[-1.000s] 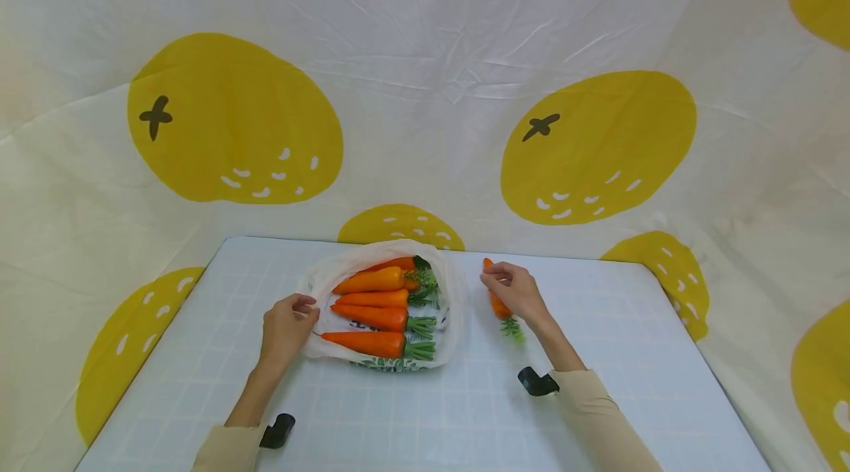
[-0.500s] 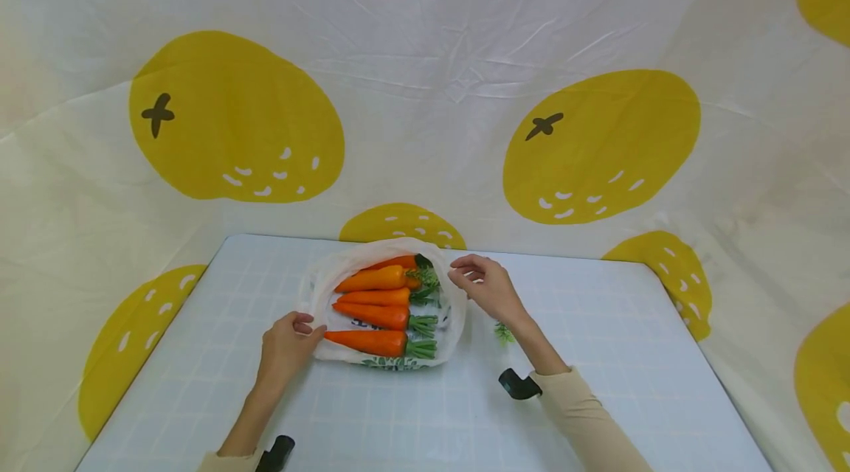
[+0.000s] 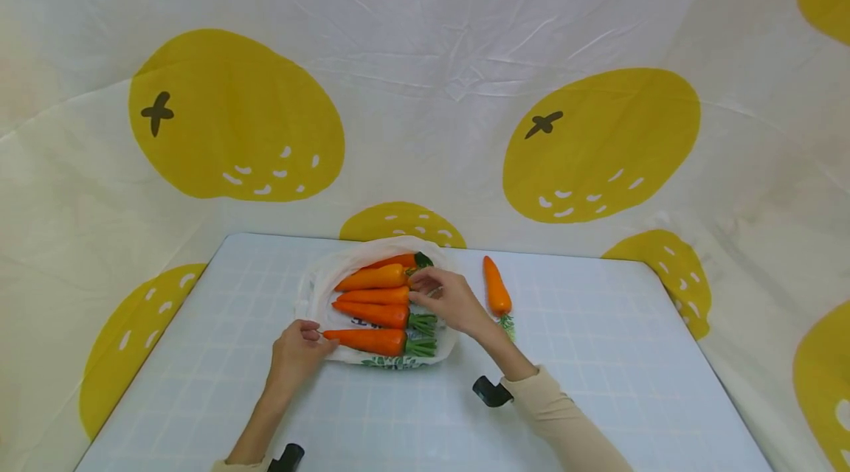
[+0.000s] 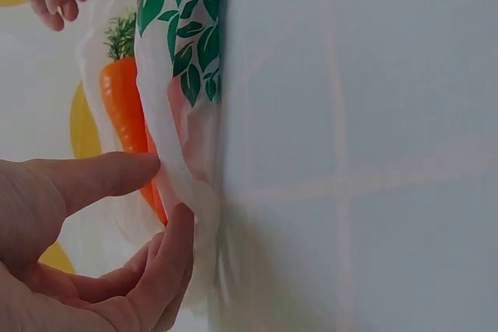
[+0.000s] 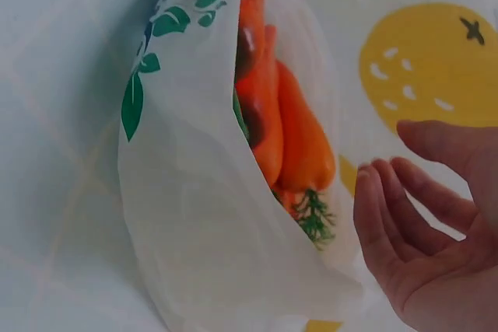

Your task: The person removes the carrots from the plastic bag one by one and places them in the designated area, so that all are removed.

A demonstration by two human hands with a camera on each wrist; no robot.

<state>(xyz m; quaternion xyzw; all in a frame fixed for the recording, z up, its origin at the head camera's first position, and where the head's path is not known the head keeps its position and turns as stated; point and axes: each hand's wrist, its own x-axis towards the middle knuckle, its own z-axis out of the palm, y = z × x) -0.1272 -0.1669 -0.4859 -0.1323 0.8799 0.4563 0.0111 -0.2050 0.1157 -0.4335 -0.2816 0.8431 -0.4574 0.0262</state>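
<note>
Right hand (image 3: 451, 304) is over the bag (image 5: 187, 192), thumb and fingers apart; right wrist view shows nothing between them. Fingertips just beside the thick end of the middle carrot (image 3: 377, 296); can't confirm contact. Left hand (image 3: 295, 354) has thumb and forefinger at the bag's rim, by the tip of the front carrot (image 3: 365, 341); can't tell if they pinch the plastic or only rest there.

Five carrots (image 3: 370, 279) visible inside the bag, side by side, tips left, greens (image 3: 420, 348) right. I read the step in hand as a reach for one of these. I'd straddle a single carrot just below its greens, thumb one side, fingers the other, so neighbours don't drag. Firm body should hold better than leaves. Bag looks thin and floppy: I'd steady the rim with the left and lift straight up to avoid snags.

Loose carrot (image 3: 496, 287) lies on the counter (image 3: 598, 354), right of the bag. Its greens are close to my right forearm (image 3: 511, 360); I'd mind the elbow swing. Fruit-print cloth (image 3: 425, 125) behind.
</note>
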